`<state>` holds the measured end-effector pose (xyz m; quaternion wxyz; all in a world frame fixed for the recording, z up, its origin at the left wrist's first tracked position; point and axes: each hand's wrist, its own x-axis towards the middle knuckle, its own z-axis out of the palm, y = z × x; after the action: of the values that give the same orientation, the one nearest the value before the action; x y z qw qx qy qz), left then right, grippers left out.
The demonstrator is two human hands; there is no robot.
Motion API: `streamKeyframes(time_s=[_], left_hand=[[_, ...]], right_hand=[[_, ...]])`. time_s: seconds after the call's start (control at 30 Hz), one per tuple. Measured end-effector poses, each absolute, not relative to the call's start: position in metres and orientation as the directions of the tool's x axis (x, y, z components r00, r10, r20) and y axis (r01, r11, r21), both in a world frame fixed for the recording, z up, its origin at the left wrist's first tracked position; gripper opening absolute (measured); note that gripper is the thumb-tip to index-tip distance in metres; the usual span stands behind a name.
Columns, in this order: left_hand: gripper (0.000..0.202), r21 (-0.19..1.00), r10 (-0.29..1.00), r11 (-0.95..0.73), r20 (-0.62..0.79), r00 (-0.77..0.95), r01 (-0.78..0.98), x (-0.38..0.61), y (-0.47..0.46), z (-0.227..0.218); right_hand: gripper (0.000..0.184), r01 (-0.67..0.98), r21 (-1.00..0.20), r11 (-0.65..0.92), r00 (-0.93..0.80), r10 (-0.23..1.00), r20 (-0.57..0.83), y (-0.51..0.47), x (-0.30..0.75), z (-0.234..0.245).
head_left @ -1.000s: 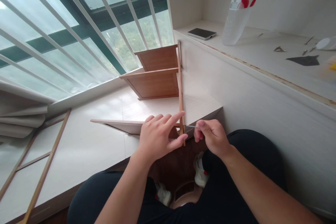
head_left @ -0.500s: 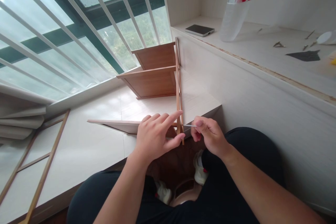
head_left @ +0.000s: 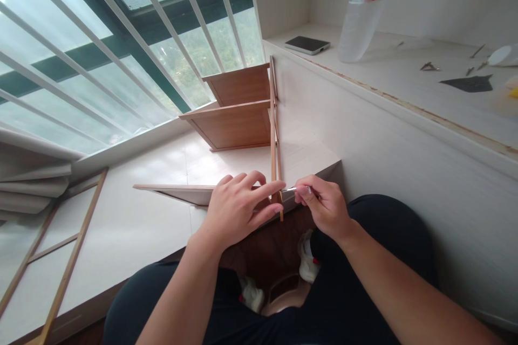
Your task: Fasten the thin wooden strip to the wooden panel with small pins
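My left hand [head_left: 238,205] is closed round the near end of a brown wooden shelf frame [head_left: 273,145], with thumb and index finger at its narrow rail. A shelf panel [head_left: 178,192] extends leftward from beneath this hand. In a pinch, my right hand [head_left: 324,205] holds a thin metal rod [head_left: 290,190] that looks like a hex key. Its tip meets the rail beside my left fingertips; the contact point is partly hidden. Farther up the same frame are a middle shelf [head_left: 238,126] and an upper shelf [head_left: 238,86].
A separate wooden frame [head_left: 76,237] lies left on the white ledge [head_left: 133,226]. The right-hand counter [head_left: 404,73] carries a phone [head_left: 307,45], a plastic bottle [head_left: 358,27], loose screws [head_left: 429,67] and a dark scrap [head_left: 469,83]. Barred windows stand behind.
My left index finger has come down onto the rail and the thumb has drawn in closer. My right hand has shifted slightly, turning the rod a little.
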<state>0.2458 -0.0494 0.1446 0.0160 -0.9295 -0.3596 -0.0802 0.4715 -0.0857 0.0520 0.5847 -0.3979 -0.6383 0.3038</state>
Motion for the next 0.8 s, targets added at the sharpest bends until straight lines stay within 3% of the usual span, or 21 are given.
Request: streamKeyframes(time_s=[0.2,0.8], left_hand=[[0.043,0.029,0.658,-0.747,0.177,0.732,0.664,0.246,-0.048,0.144],[0.045,0.03,0.659,-0.747,0.173,0.732,0.664,0.245,-0.049,0.145]], right_hand=[[0.015,0.192,-0.774,0.604,0.065,0.779,0.624,-0.086,0.469,0.048],[0.015,0.159,-0.783,0.601,0.072,0.784,0.616,-0.082,0.466,0.034]])
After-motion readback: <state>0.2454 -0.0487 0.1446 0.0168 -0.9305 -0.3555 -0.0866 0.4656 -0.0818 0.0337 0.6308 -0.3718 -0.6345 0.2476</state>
